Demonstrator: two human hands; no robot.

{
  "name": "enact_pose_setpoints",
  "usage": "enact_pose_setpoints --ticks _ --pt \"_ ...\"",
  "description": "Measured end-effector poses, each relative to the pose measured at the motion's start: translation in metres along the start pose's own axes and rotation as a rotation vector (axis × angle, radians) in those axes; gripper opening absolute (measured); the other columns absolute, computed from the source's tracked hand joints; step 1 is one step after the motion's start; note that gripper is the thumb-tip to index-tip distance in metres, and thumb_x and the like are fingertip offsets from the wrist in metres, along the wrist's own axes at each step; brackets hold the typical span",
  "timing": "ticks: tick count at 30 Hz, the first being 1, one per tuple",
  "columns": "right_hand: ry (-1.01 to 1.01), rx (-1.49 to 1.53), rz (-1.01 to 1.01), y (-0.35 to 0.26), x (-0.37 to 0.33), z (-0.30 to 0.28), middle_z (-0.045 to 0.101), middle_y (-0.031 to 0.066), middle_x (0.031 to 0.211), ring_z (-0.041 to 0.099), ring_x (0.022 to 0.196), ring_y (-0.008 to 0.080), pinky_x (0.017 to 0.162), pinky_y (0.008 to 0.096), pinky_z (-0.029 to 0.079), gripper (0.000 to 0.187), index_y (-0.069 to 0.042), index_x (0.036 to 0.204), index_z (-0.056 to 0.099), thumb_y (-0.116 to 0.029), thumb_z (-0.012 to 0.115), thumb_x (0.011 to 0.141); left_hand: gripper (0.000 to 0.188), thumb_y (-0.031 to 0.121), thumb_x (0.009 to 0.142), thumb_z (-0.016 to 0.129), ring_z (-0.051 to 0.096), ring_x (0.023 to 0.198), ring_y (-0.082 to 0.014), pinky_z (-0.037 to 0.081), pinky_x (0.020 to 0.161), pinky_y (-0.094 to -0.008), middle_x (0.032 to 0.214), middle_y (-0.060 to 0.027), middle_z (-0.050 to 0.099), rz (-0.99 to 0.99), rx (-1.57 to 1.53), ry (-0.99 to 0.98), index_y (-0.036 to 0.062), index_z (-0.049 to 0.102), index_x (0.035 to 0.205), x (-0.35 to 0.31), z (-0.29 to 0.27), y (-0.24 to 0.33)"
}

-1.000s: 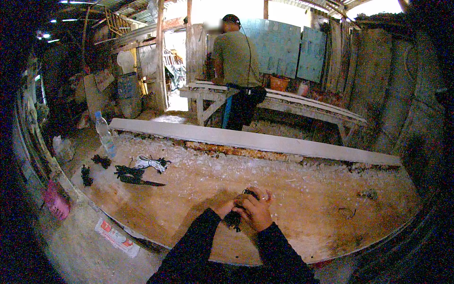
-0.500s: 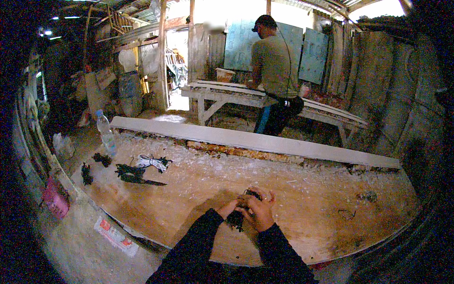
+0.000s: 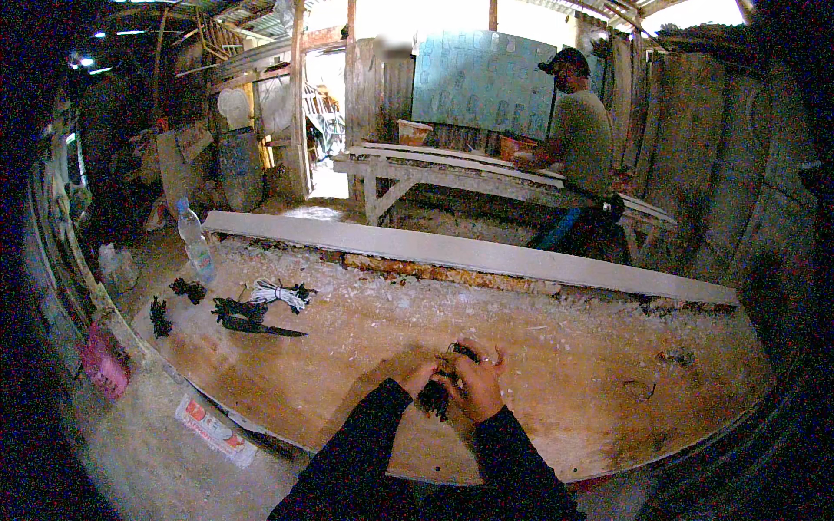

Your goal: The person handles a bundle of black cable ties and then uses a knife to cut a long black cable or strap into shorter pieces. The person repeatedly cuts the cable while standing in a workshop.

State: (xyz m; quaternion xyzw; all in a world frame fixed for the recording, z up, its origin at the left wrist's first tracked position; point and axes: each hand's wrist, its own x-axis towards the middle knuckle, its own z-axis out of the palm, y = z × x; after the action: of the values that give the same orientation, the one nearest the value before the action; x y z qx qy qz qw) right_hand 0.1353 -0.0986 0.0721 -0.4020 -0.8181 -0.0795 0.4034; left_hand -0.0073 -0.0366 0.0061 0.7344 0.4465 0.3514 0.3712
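Observation:
Both my hands meet over the near middle of a plywood table (image 3: 539,417). Between them is a bundle of black cords (image 3: 433,399), its loose ends pointing toward me. My left hand (image 3: 420,379) grips the bundle from the left side. The fingers of my right hand (image 3: 476,382) are bent over its middle, and a dark loop shows beyond them. How the fingertips press on the cords is partly hidden. Farther left lie a white cord bundle with black ends (image 3: 280,294), another black bundle (image 3: 234,311) and a dark knife (image 3: 269,331).
Small black bundles (image 3: 160,316) lie near the table's left edge, by a clear plastic bottle (image 3: 195,239). A pale board (image 3: 469,252) runs along the far edge. Beyond it a person (image 3: 580,130) stands at a long bench (image 3: 408,172). A thin wire piece (image 3: 641,389) lies right.
The person at the far bench has moved right, and an orange container now shows beside them. My hands stay in nearly the same place, with a slight shift of the fingers around the bundle.

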Motion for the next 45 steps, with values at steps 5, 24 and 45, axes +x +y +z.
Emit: enact_pose_setpoints --ticks 5,24,45 --pt "-0.007 0.002 0.041 0.001 -0.001 0.005 0.058 0.0003 0.094 0.045 0.107 0.0208 0.094 0.0479 0.008 0.031 -0.019 0.095 0.057 -0.030 0.066 0.068 0.027 0.022 0.080 0.038 0.054 0.061 -0.0149 0.042 0.054 -0.0291 0.074 -0.0049 0.061 -0.037 -0.271 0.020 0.0054 0.059 0.084 0.010 0.013 -0.022" --pt "-0.173 0.182 0.330 0.010 0.000 0.005 0.054 0.0031 0.105 0.043 0.106 0.0218 0.096 0.0534 -0.003 0.023 -0.014 0.094 0.058 -0.028 0.051 0.077 0.034 0.025 0.084 0.032 0.053 0.068 -0.0119 0.042 0.062 -0.0225 0.081 -0.0054 0.059 -0.076 -1.009 -0.374 0.0006 0.053 0.098 0.004 0.012 0.008" --pt "0.080 -0.116 0.196 0.011 0.000 0.003 0.059 0.0001 0.084 0.047 0.098 0.0204 0.093 0.0477 0.011 0.018 -0.017 0.074 0.056 -0.030 0.067 0.066 0.012 0.008 0.073 0.060 0.053 0.065 -0.0079 0.042 0.059 -0.0229 0.071 -0.0019 0.060 0.000 -0.380 0.063 0.0015 0.062 0.082 0.005 -0.004 0.015"
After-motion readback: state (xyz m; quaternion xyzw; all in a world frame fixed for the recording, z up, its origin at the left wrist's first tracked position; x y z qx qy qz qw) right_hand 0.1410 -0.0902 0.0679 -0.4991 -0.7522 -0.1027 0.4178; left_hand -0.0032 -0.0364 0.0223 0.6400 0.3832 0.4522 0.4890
